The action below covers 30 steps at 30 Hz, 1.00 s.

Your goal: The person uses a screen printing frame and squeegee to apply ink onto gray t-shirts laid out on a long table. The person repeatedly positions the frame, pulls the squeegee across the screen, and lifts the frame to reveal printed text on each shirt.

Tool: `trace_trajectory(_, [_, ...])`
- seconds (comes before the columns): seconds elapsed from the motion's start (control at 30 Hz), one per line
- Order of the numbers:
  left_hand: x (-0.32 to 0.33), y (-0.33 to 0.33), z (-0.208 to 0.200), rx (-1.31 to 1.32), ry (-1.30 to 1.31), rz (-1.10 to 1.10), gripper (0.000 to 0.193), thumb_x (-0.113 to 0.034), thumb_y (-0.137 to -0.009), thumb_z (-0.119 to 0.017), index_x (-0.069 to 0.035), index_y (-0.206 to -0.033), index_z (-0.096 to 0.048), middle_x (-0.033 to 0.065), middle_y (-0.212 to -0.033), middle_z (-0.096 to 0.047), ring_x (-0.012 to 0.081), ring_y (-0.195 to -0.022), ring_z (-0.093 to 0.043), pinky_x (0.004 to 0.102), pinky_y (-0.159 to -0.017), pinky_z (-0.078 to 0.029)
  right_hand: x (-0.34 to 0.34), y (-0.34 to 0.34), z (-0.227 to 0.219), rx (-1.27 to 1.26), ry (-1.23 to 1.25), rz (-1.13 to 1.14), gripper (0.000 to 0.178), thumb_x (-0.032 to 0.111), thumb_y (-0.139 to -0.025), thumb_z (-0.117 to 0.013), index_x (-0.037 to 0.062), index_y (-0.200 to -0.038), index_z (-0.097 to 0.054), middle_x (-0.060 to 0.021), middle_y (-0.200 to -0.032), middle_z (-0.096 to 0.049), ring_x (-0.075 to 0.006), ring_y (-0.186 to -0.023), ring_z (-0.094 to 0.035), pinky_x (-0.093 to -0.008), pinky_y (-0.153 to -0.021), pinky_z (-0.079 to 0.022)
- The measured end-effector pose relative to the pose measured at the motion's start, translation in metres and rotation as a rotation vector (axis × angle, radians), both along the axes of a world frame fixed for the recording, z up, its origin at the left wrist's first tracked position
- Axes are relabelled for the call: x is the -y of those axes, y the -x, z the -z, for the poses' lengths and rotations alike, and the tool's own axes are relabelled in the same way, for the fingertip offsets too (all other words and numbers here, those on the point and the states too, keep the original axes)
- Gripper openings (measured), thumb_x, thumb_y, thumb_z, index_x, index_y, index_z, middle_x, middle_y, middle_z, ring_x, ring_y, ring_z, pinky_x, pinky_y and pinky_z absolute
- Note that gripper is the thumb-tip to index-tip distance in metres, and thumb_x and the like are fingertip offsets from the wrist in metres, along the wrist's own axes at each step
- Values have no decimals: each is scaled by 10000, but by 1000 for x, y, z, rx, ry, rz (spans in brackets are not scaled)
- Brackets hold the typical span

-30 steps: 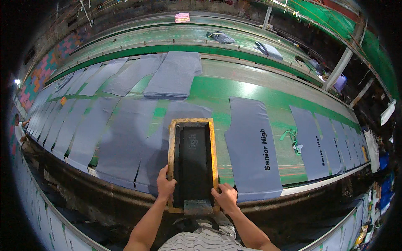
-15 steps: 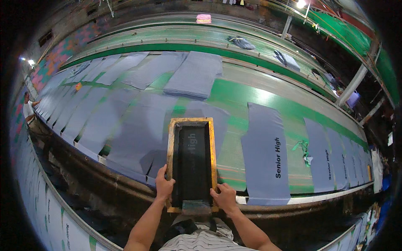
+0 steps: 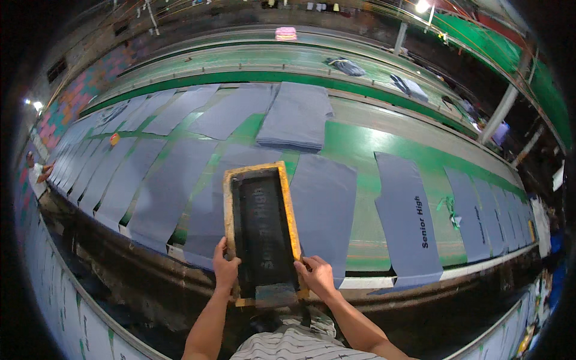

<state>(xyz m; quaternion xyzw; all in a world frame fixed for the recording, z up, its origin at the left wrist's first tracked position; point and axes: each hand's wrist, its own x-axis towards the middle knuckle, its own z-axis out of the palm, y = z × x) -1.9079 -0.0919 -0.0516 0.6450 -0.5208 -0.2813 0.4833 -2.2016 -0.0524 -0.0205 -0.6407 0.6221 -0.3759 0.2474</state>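
Between my hands is a screen-printing frame (image 3: 262, 228) with a worn yellow-orange rim and dark mesh carrying faint lettering. It is tilted slightly to the left, its near end close to my body. My left hand (image 3: 225, 264) is closed on its left side near the bottom; my right hand (image 3: 316, 276) pinches the right rim. A greyish translucent piece (image 3: 276, 295) covers its near end. Just right of the frame lies a plain blue-grey fabric panel (image 3: 325, 207). Farther right, another panel (image 3: 403, 219) bears dark printed lettering.
The long green table (image 3: 366, 141) carries rows of fabric panels to both sides. A stack of folded fabric (image 3: 296, 114) sits beyond the frame. A green ribbon-like scrap (image 3: 448, 207) lies at right. Another person (image 3: 38, 174) stands at the far left. Behind runs a second table (image 3: 240, 58).
My view and the frame have shifted left along the table, so the panels now appear farther right. The frame has tilted leftward and uncovered the plain panel beside it. Both hands keep their grip.
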Motion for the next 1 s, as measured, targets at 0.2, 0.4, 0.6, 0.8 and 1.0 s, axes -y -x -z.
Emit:
trace_trajectory(0.2, [3,-69,-13,-78,27,71,792,111,-719,-663,6,-1482,-481,135,-1358,-593,266,-1242,-586,383,-1070,-466,-11,-30,9,-73,-216,207,529,196,-969,-655,12,-1442,-507,-217,-922,-741,-432,-839,-717,-507,-785,-560])
trace_trajectory(0.4, [-3,-89,-19,-57,-26,91,828,140,-687,-642,13,-1486,-471,127,-1366,-602,259,-1249,-586,372,-1078,-465,-29,-22,29,-190,-462,259,830,213,-930,-623,11,-1616,-202,-311,-948,-716,-517,-922,-687,-583,-874,-529])
trace_trajectory(0.6, [-9,-101,7,-55,25,99,805,158,-681,-650,21,-1460,-498,127,-1359,-605,259,-1246,-590,364,-1077,-464,-35,-23,35,-169,-495,244,859,235,-911,-626,0,-1616,-197,-356,-973,-700,-542,-961,-675,-604,-905,-517])
trace_trajectory(0.8, [-23,-83,-7,-174,-30,75,779,125,-682,-661,12,-1440,-520,122,-1340,-611,257,-1263,-579,373,-1095,-443,-37,-31,15,26,-455,205,689,319,-973,-642,9,-1540,-400,-264,-1003,-743,-439,-995,-717,-493,-913,-553])
trace_trajectory(1.0, [-37,-67,-11,-139,-27,9,779,111,-680,-668,-4,-1436,-521,134,-1352,-608,274,-1268,-575,390,-1108,-432,-36,-45,14,256,-261,-81,494,380,-1026,-627,42,-1387,-614,-223,-1246,-699,-354,-1124,-694,-414,-952,-545])
